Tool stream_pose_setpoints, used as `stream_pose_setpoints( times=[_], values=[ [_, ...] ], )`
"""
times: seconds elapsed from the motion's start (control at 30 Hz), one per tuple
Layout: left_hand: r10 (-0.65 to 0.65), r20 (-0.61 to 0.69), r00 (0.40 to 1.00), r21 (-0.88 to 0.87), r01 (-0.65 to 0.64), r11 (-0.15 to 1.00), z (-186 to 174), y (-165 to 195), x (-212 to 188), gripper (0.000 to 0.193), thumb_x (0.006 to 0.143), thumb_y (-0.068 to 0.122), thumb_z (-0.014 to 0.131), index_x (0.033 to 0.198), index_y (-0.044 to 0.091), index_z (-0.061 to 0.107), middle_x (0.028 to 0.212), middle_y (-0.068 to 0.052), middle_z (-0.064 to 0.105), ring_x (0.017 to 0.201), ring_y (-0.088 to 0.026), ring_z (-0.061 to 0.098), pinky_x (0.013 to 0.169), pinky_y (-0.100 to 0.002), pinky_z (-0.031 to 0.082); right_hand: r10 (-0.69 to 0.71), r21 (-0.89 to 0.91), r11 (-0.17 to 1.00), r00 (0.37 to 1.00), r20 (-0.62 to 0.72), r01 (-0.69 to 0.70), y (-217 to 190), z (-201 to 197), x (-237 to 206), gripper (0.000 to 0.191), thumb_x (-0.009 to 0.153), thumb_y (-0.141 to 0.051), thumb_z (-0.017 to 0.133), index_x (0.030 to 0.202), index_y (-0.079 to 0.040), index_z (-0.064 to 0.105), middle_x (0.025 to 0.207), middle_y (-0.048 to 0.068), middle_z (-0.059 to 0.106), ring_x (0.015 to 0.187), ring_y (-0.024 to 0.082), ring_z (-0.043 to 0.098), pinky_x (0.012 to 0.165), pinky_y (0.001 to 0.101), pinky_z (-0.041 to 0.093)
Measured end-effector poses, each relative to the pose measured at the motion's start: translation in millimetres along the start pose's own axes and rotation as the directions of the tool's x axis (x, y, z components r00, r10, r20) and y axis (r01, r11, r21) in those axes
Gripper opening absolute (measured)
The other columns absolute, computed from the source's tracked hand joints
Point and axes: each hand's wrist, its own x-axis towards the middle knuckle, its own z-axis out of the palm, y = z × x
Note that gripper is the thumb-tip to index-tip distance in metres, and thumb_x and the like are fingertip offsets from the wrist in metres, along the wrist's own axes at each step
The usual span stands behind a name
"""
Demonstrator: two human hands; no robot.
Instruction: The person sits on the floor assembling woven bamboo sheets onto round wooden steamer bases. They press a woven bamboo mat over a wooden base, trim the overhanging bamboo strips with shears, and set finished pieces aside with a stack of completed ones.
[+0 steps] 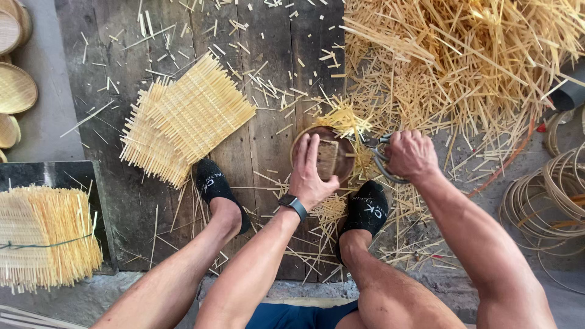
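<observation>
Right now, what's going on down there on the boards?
A person sits over a wooden floor littered with straw-coloured strips. The left hand presses flat on a round wooden form lying over a woven mat, while the right hand grips shears at its edge. Trimmed strips are heaped to the right; square woven mats lie stacked to the left, hoops at far right.

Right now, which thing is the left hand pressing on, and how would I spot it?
Start at the dark wooden boards under the person's feet. Between the two black socks, the left hand presses on a round wooden mould with woven bamboo beneath it. Unlike the flat square woven mats lying nearby, it is circular, brown and bowl-like.
</observation>
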Motion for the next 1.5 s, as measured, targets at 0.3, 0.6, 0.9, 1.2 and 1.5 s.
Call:
stream_pose_setpoints(
  times=[0.3,0.6,0.9,1.2,1.5],
  values=[
    [-0.116,-0.004,0.993,-0.078,0.115,0.990,0,-6,3,0.113,0.066,0.022,0.088,0.158,0.005,0.025,0.153,-0.024,0.045,0.141,-0.039,0.047,0.119,-0.043,0.038,-0.049,-0.049,0.998,0.999,0.014,0.050,13,-4,0,0.052,0.093,-0.046,0.059,0.115,0.002,0.062,0.111,0.022,0.068,0.106,0.031,0.066,0.094,0.0434,0.054],
    [-0.018,0.145,0.989,-0.071,0.029,0.997,-12,-14,6,0.103,0.068,0.017,0.083,0.158,0.015,0.032,0.153,-0.018,0.048,0.140,-0.037,0.048,0.120,-0.043,0.040,-0.075,-0.082,0.995,0.980,-0.184,0.061,-1,2,-5,0.054,0.082,-0.047,0.066,0.111,-0.002,0.064,0.112,0.017,0.067,0.108,0.030,0.064,0.095,0.0405,0.051],
    [0.019,0.220,0.975,-0.037,-0.011,0.999,-22,-26,16,0.102,0.060,0.008,0.079,0.153,0.024,0.040,0.139,-0.019,0.051,0.131,-0.041,0.050,0.115,-0.047,0.042,-0.042,-0.001,0.999,0.999,0.007,0.042,21,18,-4,0.056,0.103,-0.052,0.051,0.113,0.001,0.064,0.110,0.020,0.070,0.103,0.031,0.069,0.084,0.0448,0.058],
    [0.086,0.400,0.912,-0.024,-0.084,0.996,-30,-23,26,0.101,0.056,-0.007,0.065,0.148,0.029,0.048,0.141,-0.013,0.053,0.130,-0.039,0.048,0.116,-0.044,0.043,-0.002,-0.016,1.000,0.991,0.133,0.005,3,7,14,0.043,0.100,-0.039,0.050,0.117,-0.002,0.062,0.103,0.017,0.069,0.090,0.026,0.072,0.078,0.0412,0.060],
    [0.125,0.403,0.907,-0.019,-0.128,0.992,-32,-22,24,0.099,0.055,-0.014,0.059,0.141,0.034,0.058,0.138,-0.014,0.047,0.132,-0.041,0.046,0.113,-0.045,0.045,-0.056,-0.031,0.998,0.996,-0.071,0.054,13,8,-5,0.060,0.092,-0.055,0.054,0.108,0.003,0.062,0.096,0.020,0.068,0.088,0.028,0.067,0.081,0.0430,0.057]
  ],
)
